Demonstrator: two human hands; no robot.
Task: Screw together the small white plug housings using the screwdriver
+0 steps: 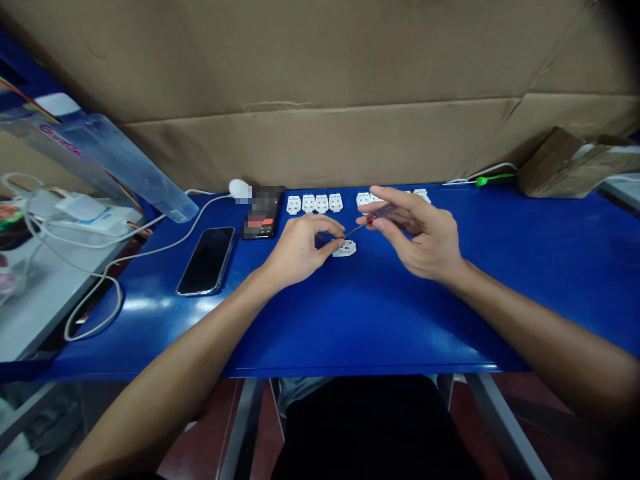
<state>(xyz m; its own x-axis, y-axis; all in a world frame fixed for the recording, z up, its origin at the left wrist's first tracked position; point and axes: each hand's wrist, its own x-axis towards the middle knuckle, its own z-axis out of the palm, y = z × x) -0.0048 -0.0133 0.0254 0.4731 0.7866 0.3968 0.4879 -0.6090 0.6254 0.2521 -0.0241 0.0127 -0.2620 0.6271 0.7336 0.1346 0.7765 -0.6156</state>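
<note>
a small white plastic socket module (345, 249), lying on the blue worktop (400, 320) just in front of a row of matching pieces, right at the left hand's fingertips. light and stiff by the look of it, probably brittle along its thin edges and smooth enough to skate away under pressure; best taken by its opposite outer sides, clear of the holes in its face.

left hand (299, 250) curled over it, thumb and fingertips pinching at its rear edge, the exact grip partly hidden. right hand (417, 233) pinching a slim screwdriver (379, 215) with a red translucent handle between thumb and fingers, the other fingers loosely spread, thin shaft angled down toward the module, contact at the tip impossible to tell.

behind, four more white pieces (315, 203) in a tidy row near the worktop's back edge, with others (363, 199) partly behind the right hand. to the left, a black smartphone (205, 261) lying flat, a second phone (263, 212) with a blurred screen, and a white cable (200, 212) looping toward a white charger (85, 217). far right, a green-handled tool (495, 179) and a cardboard package (567, 167), with a cardboard sheet (320, 100) standing along the back.
</note>
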